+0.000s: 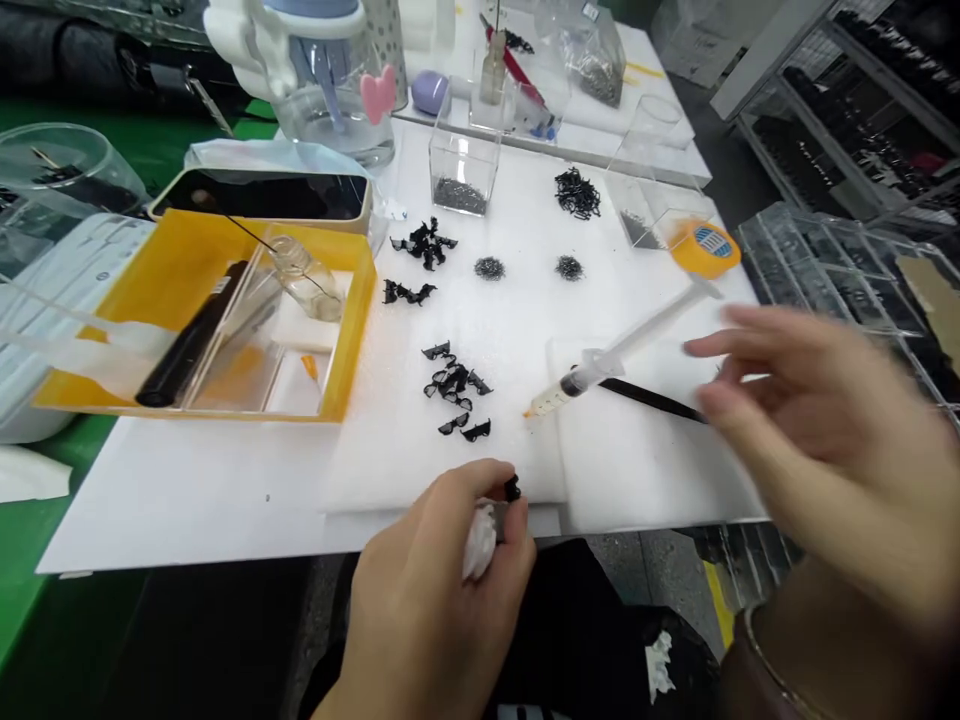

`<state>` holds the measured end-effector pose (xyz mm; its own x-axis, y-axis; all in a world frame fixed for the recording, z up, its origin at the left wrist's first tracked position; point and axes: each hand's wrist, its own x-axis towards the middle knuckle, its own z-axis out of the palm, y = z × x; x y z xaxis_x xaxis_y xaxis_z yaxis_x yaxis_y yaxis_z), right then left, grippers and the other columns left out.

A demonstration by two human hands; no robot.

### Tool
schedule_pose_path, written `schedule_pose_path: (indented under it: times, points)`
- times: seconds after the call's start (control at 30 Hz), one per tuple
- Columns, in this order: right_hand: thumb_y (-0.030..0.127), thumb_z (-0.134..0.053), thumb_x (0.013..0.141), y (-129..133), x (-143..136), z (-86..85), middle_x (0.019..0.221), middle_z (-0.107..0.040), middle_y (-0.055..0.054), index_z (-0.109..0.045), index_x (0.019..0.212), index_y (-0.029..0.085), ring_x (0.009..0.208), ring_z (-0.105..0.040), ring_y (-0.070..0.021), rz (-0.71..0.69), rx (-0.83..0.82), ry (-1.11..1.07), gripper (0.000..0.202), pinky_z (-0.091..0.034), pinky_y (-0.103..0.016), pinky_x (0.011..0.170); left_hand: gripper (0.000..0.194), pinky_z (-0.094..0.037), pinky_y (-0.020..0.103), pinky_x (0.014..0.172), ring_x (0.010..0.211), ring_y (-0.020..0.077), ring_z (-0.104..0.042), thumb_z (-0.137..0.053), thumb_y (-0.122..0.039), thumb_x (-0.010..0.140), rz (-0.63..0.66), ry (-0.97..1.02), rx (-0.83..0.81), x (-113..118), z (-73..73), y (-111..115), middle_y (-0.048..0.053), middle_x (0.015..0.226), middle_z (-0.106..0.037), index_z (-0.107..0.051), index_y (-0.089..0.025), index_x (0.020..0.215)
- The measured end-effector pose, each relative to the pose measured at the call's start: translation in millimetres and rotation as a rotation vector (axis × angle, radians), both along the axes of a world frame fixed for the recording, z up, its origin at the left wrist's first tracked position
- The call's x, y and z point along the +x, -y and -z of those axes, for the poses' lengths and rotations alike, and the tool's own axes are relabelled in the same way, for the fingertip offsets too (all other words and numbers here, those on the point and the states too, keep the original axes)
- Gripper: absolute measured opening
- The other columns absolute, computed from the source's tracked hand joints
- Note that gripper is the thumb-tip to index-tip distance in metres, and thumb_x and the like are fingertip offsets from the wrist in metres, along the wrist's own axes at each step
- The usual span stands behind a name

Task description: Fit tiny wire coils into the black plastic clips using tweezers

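My left hand point(442, 590), at the table's front edge, pinches a small black part point(512, 488) between thumb and forefinger. A crumpled white tissue point(480, 542) is tucked in the same palm. My right hand point(817, 430), blurred by motion, hangs over the right side with its fingers apart and nothing visible between them. Left of it a syringe point(592, 372) with an orange tip lies across a black stick-like tool point(652, 398). Small black winged parts point(454, 382) lie in a loose group on the white foam sheet point(390, 450), beyond my left hand.
A yellow tray point(361, 330) at the left holds a glass bottle point(304, 280) and a black tool. Farther back are a clear box point(463, 160), small dark piles point(577, 192), orange tape point(705, 248) and a jug point(330, 90). Clear trays point(840, 270) stand right.
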<state>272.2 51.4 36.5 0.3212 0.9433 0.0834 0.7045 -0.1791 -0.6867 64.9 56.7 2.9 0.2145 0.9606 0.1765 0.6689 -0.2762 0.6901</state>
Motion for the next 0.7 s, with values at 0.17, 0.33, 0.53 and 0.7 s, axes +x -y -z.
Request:
schedule_pose_path:
  times: [0.17,0.33,0.53,0.7]
  points:
    - [0.02,-0.059,0.075,-8.0,17.9,10.3,0.1,-0.058,-0.005,-0.063,0.106,0.025,0.097,-0.049,-0.0253,-0.141,-0.156,0.082,0.032,-0.035,-0.044,0.09,0.022,-0.048,0.008,0.052,0.053,0.004,-0.062,-0.067,-0.015,0.071,0.054,0.312,-0.255,0.8,-7.6,2.4,-0.014,0.067,-0.067,-0.06,-0.03,0.086]
    - [0.023,-0.061,0.077,-12.5,25.1,1.9,0.098,-0.059,-0.003,-0.066,0.094,0.026,0.096,-0.05,-0.022,-0.002,0.029,-0.308,0.018,-0.033,-0.044,0.094,0.028,-0.049,0.007,0.055,0.058,0.0042,-0.063,-0.067,-0.017,0.072,0.079,0.406,-0.284,4.6,-6.8,5.0,-0.013,0.069,-0.067,-0.062,-0.033,0.094]
    - [0.029,-0.033,0.092,-14.6,39.6,5.6,0.091,-0.05,-0.001,-0.054,0.093,0.03,0.097,-0.052,-0.0088,0.119,0.345,-1.069,0.022,-0.043,-0.029,0.092,0.029,-0.054,0.015,0.057,0.053,0.0078,-0.063,-0.065,-0.018,0.074,0.238,0.367,-0.317,9.4,-9.8,0.4,-0.009,0.07,-0.069,-0.064,-0.035,0.098]
    - [0.015,-0.026,0.093,-19.3,23.5,23.0,0.076,-0.042,-0.003,-0.055,0.079,0.021,0.076,-0.051,-0.0057,0.176,0.42,-1.37,0.033,-0.047,-0.02,0.08,0.03,-0.053,0.015,0.056,0.051,0.008,-0.062,-0.063,-0.014,0.073,0.319,0.472,-0.237,25.7,-14.4,-1.1,-0.008,0.068,-0.068,-0.064,-0.034,0.096]
